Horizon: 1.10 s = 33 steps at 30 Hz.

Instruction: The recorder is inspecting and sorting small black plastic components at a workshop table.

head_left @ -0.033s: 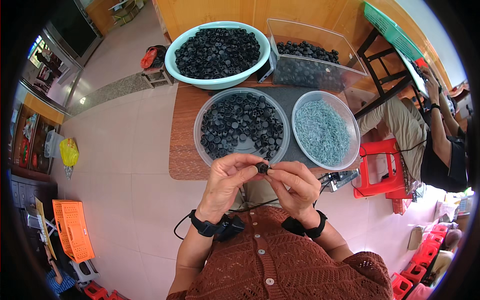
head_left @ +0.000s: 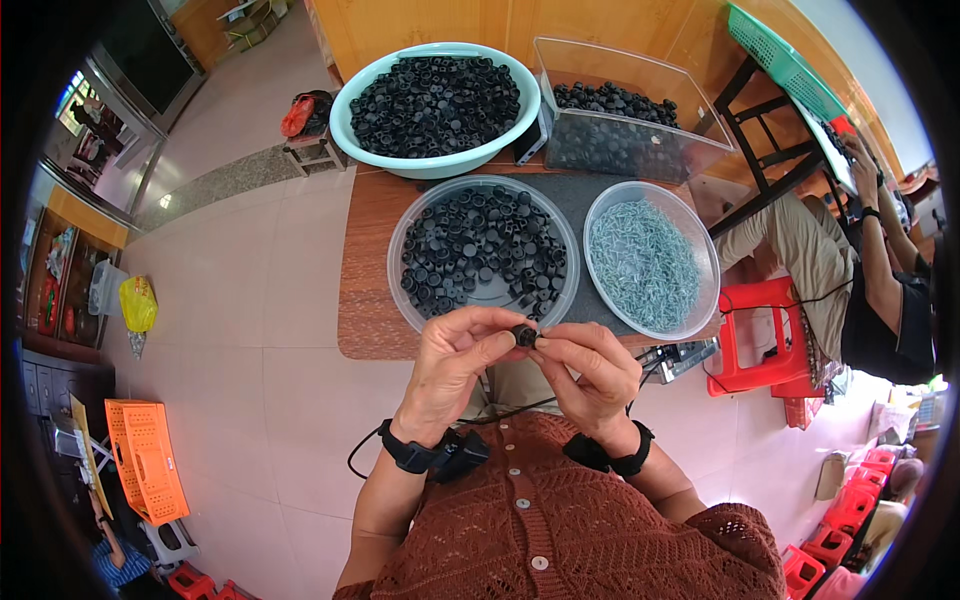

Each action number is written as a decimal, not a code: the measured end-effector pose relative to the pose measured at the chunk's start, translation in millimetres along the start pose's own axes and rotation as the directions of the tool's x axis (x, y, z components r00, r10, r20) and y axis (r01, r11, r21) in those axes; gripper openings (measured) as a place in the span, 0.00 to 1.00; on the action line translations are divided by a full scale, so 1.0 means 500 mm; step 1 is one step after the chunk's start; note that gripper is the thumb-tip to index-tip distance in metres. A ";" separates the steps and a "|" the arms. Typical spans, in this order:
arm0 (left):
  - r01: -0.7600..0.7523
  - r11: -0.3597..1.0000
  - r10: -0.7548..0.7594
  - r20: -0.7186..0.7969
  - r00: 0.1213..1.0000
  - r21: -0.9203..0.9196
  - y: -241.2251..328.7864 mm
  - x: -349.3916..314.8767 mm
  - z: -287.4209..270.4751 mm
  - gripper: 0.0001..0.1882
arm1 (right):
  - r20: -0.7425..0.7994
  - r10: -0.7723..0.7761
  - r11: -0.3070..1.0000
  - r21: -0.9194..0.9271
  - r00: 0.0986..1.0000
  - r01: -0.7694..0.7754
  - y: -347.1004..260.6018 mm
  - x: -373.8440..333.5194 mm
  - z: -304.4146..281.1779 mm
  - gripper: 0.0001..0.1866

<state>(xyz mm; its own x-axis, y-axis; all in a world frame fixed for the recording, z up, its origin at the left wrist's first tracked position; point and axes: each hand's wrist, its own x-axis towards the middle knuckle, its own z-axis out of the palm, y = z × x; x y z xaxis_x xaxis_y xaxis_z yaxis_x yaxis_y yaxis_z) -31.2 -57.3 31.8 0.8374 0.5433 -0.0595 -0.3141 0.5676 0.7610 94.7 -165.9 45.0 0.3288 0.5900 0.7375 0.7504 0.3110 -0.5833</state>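
My left hand [head_left: 458, 362] pinches a small round black plastic cap [head_left: 524, 335] between thumb and fingertips, just past the near rim of a clear round tub. From the other side my right hand [head_left: 590, 373] meets the cap, its thumb and forefinger pressed together. Whatever those right fingertips grip is too small and covered to make out. Loose black caps [head_left: 485, 245] fill most of the clear round tub [head_left: 572, 262]. To its right, a second clear tub [head_left: 712, 290] holds a heap of small silvery screws [head_left: 645, 265].
A pale green basin [head_left: 345, 130] and a clear rectangular bin [head_left: 640, 150], both with black parts, stand farther back on the wooden table [head_left: 365, 300]. At right a person [head_left: 880, 270] works beside a red stool [head_left: 765, 335]. An orange crate [head_left: 147, 460] stands at left.
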 end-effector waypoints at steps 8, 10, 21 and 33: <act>0.004 1.000 -0.004 -0.027 1.000 0.015 -0.002 -0.003 0.005 0.10 | 0.017 0.155 0.986 0.062 0.988 -0.155 -0.002 -0.005 -0.003 0.12; 0.005 1.000 -0.004 -0.036 0.999 0.009 -0.002 -0.003 0.006 0.10 | 0.016 0.167 0.981 0.096 0.986 -0.168 0.000 -0.007 -0.002 0.12; -0.007 1.000 0.007 -0.023 1.000 0.004 -0.004 -0.003 0.004 0.10 | 0.067 0.292 0.908 0.293 0.954 -0.298 -0.001 -0.007 0.001 0.11; -0.004 1.000 0.004 -0.036 0.999 0.011 0.001 -0.004 0.004 0.11 | 0.103 0.322 0.897 0.284 0.941 -0.338 0.001 -0.006 0.005 0.11</act>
<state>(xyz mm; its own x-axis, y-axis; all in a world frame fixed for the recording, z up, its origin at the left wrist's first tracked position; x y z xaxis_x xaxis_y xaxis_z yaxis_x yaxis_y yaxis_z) -32.2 -59.2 33.4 0.8195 0.5675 -0.0798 -0.3121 0.5587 0.7684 92.7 -165.6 41.8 0.4916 0.7323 0.4712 0.3994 0.2912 -0.8693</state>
